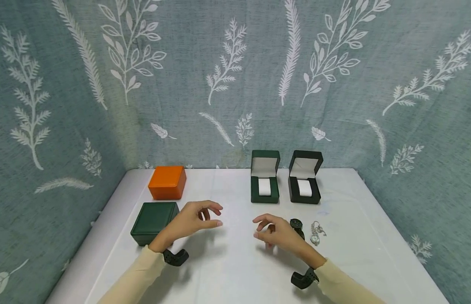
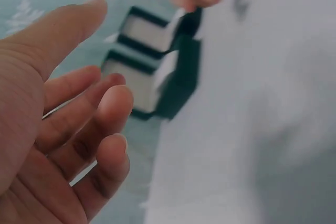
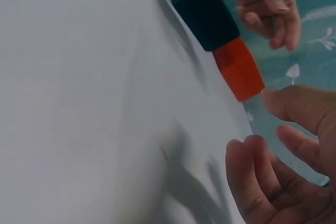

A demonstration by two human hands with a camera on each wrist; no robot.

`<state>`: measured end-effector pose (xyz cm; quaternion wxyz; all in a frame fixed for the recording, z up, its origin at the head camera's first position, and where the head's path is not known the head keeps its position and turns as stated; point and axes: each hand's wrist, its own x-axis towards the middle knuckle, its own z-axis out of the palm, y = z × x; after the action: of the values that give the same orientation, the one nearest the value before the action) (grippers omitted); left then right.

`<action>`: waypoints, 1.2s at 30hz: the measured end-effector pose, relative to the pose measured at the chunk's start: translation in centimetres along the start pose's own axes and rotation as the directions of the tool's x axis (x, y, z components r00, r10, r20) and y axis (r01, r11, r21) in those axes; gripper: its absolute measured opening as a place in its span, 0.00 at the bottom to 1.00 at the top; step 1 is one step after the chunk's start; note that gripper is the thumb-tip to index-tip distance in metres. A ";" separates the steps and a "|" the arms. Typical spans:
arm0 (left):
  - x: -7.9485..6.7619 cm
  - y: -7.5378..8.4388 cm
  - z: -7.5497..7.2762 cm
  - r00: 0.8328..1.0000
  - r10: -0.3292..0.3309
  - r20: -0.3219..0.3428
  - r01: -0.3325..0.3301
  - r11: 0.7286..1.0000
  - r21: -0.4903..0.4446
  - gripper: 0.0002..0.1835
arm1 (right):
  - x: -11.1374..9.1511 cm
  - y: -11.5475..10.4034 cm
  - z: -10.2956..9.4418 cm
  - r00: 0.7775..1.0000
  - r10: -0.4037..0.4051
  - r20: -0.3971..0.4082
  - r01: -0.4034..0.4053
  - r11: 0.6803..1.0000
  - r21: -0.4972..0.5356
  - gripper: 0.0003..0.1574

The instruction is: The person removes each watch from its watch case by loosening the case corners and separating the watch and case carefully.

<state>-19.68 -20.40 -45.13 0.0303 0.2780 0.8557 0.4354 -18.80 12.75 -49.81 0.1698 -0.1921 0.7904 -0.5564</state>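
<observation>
My left hand point(image 1: 195, 218) hovers over the white table, fingers loosely bent and nothing between them. Just left of it, partly behind the wrist, sits a closed dark green box point(image 1: 154, 220). My right hand point(image 1: 278, 231) hangs over the middle right with relaxed fingers, also holding nothing. Close by its back lie a black wristwatch point(image 1: 297, 224) and a silver bracelet watch point(image 1: 315, 236). Behind them stand an open green watch box point(image 1: 265, 195) and an open black watch box point(image 1: 305, 197), each with a white cushion inside.
A closed orange box point(image 1: 167, 182) stands at the back left, behind the green one. The white table point(image 1: 227, 270) ends at a patterned blue-green cloth point(image 1: 189, 76) at the back and sides. Each wrist wears a black camera strap.
</observation>
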 end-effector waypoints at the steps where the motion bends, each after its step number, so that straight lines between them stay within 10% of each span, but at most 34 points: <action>1: -0.3 0.1 -0.6 1.000 -0.008 -0.020 0.008 1.000 -0.005 0.19 | 0.1 -0.1 0.3 1.000 -0.003 0.006 0.003 1.000 0.002 0.29; 11: -3.6 0.2 -7.0 0.976 -0.063 -0.209 0.066 0.998 0.008 0.19 | 1.7 -1.3 3.6 0.998 -0.044 0.045 0.042 0.998 0.056 0.30; 20: -9.1 -2.9 -10.8 0.912 -0.198 -0.359 0.186 0.980 -0.068 0.20 | 3.3 -2.8 7.0 0.991 -0.100 0.084 0.095 0.994 0.060 0.27; 29: -14.4 -8.9 -12.8 0.907 -0.243 -0.344 0.177 0.961 -0.212 0.23 | 4.9 -3.2 11.9 0.984 -0.113 0.140 0.100 0.990 0.097 0.26; 36: -15.7 -12.3 -12.4 0.901 -0.339 -0.269 0.201 0.878 -0.435 0.25 | 6.1 -3.4 14.8 0.980 -0.117 0.160 0.109 0.992 0.057 0.26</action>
<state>-15.59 -43.00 -49.82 0.0004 0.0633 0.7725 0.6318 -16.60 -3.38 -51.77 0.2068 -0.2776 0.7479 -0.5664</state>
